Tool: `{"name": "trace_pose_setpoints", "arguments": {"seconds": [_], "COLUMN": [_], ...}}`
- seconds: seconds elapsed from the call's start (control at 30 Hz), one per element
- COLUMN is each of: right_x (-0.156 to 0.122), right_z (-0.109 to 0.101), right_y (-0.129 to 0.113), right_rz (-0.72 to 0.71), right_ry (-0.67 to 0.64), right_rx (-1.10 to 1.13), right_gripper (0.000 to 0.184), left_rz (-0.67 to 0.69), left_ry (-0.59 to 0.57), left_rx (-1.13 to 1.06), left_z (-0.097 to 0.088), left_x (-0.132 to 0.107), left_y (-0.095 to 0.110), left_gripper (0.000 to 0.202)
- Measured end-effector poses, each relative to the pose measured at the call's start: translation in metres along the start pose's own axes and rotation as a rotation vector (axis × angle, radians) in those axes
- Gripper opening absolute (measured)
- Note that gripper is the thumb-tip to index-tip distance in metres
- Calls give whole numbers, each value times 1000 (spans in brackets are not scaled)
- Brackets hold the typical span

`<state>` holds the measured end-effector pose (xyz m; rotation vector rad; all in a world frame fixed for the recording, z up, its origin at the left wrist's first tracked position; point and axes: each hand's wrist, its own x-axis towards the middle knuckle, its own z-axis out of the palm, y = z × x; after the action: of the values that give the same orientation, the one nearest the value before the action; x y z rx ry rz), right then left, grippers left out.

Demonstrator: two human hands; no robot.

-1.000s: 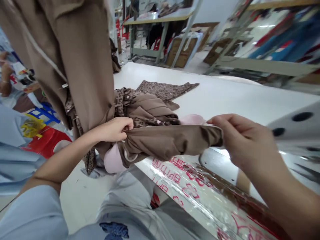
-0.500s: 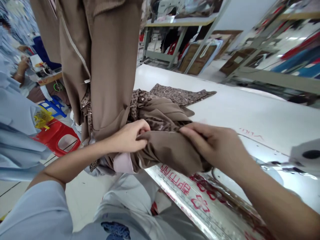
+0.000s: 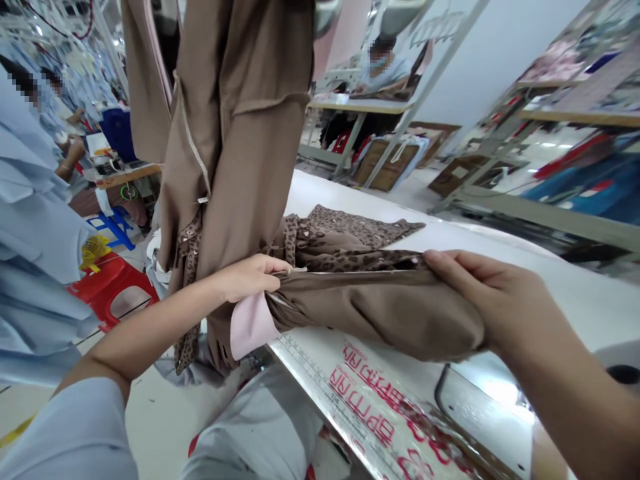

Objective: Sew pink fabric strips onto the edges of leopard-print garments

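Observation:
A brown garment (image 3: 370, 307) with leopard-print fabric (image 3: 360, 227) lies across the white table, and more of its brown cloth rises in a tall drape at the upper left. My left hand (image 3: 253, 277) pinches one end of a seam edge, beside a pale pink patch (image 3: 254, 325). At the other end my right hand (image 3: 483, 293) grips the same edge between thumb and fingers. Between both hands the edge runs nearly straight, with a brown fold bulging below it.
The sewing table (image 3: 350, 413) carries red printing and a ruler strip along its front edge. Part of a sewing machine (image 3: 620, 367) shows at right. A red stool (image 3: 117, 287) and light blue garments (image 3: 35, 220) stand at left. A co-worker (image 3: 385, 70) sits behind.
My right hand has moved right, away from my left hand, drawing the garment's edge out longer and straighter. The camera view has shifted, showing more of the room behind.

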<state>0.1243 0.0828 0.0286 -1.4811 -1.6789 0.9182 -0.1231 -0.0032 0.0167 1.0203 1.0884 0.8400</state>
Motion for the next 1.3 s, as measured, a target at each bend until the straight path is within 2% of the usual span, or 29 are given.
{"name": "trace_pose_setpoints", "arguments": {"seconds": [0.1, 0.2, 0.3, 0.37, 0.47, 0.5, 0.53, 0.67, 0.77, 0.83, 0.9, 0.97, 1.03, 1.07, 1.1, 1.17, 1.2, 1.23, 1.3], "right_x": [-4, -5, -7, -9, -12, -12, -12, -11, -9, -8, -9, -12, -18, -21, -25, -27, -25, -21, -8], "right_z": [-1, -4, -10, -15, -22, -24, -25, -28, -30, -32, -29, -21, -8, 0, 7, 20, 25, 29, 35], "right_y": [-6, -10, -9, -8, -6, -4, -2, 8, 15, 16, 11, -1, -16, -25, -33, -45, -50, -54, -60], "right_rz": [-96, -216, -391, -432, -365, -347, -341, -293, -214, -219, -294, -443, -645, -746, -836, -949, -968, -968, -952], "right_ry": [-4, 68, 81, -54, -378, -419, -405, -153, -159, -177, -178, -239, -373, -439, -480, -479, -456, -414, -265], "right_rx": [-127, -257, -332, -337, -326, -317, -302, -174, -107, -104, -150, -194, -192, -176, -158, -138, -135, -137, -159], "right_gripper": [59, 66, 63, 60, 55, 53, 52, 50, 48, 46, 44, 40, 33, 30, 27, 25, 26, 27, 26], "left_rz": [-6, 2, 33, 63, 115, 135, 155, 172, 137, 118, 173, 349, 551, 614, 642, 618, 575, 522, 431], "left_ry": [-6, -15, 5, 25, 18, 5, -12, -55, -74, -79, -18, 114, 207, 206, 177, 125, 136, 180, 320], "left_rx": [-96, -166, -185, -154, -24, 30, 86, 275, 305, 302, 424, 628, 736, 722, 679, 576, 556, 562, 629], "left_z": [-1, -1, -1, -1, -2, -2, -1, 0, 1, 1, 3, 10, 22, 30, 38, 51, 54, 55, 47], "left_x": [1, 0, -3, -5, -8, -8, -9, -12, -12, -12, -13, -15, -15, -14, -11, 1, 9, 18, 34], "left_y": [0, 0, -1, 0, 2, 3, 4, 7, 6, 5, 5, 7, 7, 6, 5, 4, 5, 9, 25], "left_gripper": [36, 39, 27, 22, 24, 25, 25, 24, 17, 14, 17, 21, 42, 53, 56, 36, 23, 17, 18]}}
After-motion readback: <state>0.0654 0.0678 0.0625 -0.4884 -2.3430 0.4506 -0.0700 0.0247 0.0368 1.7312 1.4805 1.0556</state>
